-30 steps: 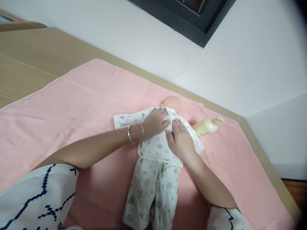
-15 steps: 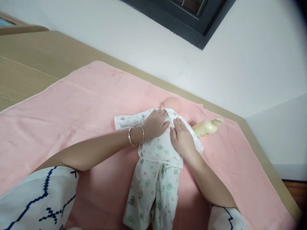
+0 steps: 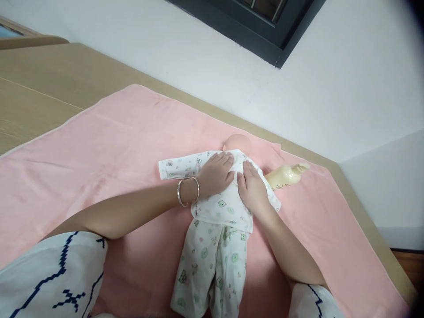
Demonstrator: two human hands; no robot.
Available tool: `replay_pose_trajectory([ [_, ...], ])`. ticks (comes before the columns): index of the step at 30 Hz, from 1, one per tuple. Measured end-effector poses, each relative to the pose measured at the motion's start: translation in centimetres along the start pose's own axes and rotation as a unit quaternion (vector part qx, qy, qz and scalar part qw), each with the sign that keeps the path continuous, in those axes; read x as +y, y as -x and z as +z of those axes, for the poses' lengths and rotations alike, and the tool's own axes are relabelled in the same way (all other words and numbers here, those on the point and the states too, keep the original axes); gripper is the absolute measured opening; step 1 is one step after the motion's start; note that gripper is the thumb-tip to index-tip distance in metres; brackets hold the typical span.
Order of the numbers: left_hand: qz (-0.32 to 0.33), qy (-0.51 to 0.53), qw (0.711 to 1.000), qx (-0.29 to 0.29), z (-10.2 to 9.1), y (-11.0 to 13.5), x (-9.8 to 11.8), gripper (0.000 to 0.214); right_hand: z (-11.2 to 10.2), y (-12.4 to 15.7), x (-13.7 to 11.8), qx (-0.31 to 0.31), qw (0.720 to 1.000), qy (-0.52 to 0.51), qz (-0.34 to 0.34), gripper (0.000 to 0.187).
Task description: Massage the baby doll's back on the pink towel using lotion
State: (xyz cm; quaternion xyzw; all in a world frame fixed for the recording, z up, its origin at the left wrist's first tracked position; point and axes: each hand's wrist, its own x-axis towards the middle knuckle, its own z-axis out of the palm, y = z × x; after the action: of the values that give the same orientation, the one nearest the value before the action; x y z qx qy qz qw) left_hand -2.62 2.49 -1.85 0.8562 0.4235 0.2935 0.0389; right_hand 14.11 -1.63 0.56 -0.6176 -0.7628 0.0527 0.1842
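Note:
A baby doll (image 3: 237, 142) lies on the pink blanket, dressed in a white printed long-sleeved top (image 3: 218, 210) and matching trousers (image 3: 202, 260). Only the rounded crown of its head shows beyond the collar. My left hand (image 3: 217, 173), with a silver bangle at the wrist, rests flat on the upper left of the top, fingers stretched out. On the right side of the chest lies my right hand (image 3: 253, 187), also flat with its fingers extended. Neither hand grips anything. The doll's left-side sleeve points outward; the right-side sleeve is partly behind my right hand and forearm.
A pale yellow pump bottle (image 3: 284, 176) lies tilted on the blanket just right of the doll. The pink blanket (image 3: 126, 128) covers most of a wooden surface (image 3: 39, 88). Behind it rises a white wall (image 3: 139, 39) with a dark-framed window (image 3: 261, 31).
Both hands stay on the doll's top and have shifted only slightly; my right hand's fingers sit a little further right, leaving a wider gap between the hands.

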Motion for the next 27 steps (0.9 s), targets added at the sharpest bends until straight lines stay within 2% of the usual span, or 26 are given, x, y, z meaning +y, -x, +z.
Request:
replay_pose_trajectory([
  [3, -0.023, 0.000, 1.000, 0.006, 0.3, -0.7, -1.2, 0.047, -0.5, 1.3, -1.5, -0.003, 0.999, 0.038, -0.020, 0.059],
  [5, -0.031, -0.013, 0.999, 0.007, 0.2, -0.5, -0.8, 0.048, -0.7, 1.3, -1.4, -0.005, 0.999, 0.035, -0.029, 0.059],
  [9, -0.027, -0.046, 0.999, -0.011, -0.4, 0.7, 1.6, 0.050, -0.4, -0.8, 1.2, -0.033, 0.999, -0.027, -0.029, 0.066],
  [12, -0.009, -0.043, 0.999, -0.029, -0.7, 1.1, 2.3, 0.048, 0.3, -2.0, 2.7, -0.040, 0.997, -0.055, -0.027, 0.072],
  [14, -0.017, -0.029, 0.999, -0.031, -0.6, 0.7, 1.8, 0.048, 0.5, -1.8, 2.3, -0.031, 0.998, -0.052, -0.012, 0.071],
  [17, -0.065, -0.005, 0.997, -0.028, -0.2, -0.3, 0.4, 0.049, 0.1, 0.0, 0.0, -0.024, 1.000, -0.018, 0.007, 0.068],
  [20, -0.092, 0.018, 0.996, -0.007, 0.5, -0.9, -0.6, 0.046, -0.7, 1.7, -1.9, -0.023, 0.999, 0.018, -0.018, 0.064],
  [22, -0.086, 0.024, 0.996, 0.023, 1.0, -0.9, -0.9, 0.047, -1.1, 1.8, -2.0, -0.031, 0.999, 0.006, -0.025, 0.061],
  [27, -0.068, 0.048, 0.993, 0.085, 2.0, -0.1, -0.9, 0.047, -0.6, -0.7, 1.0, -0.030, 0.997, -0.071, -0.007, 0.066],
])
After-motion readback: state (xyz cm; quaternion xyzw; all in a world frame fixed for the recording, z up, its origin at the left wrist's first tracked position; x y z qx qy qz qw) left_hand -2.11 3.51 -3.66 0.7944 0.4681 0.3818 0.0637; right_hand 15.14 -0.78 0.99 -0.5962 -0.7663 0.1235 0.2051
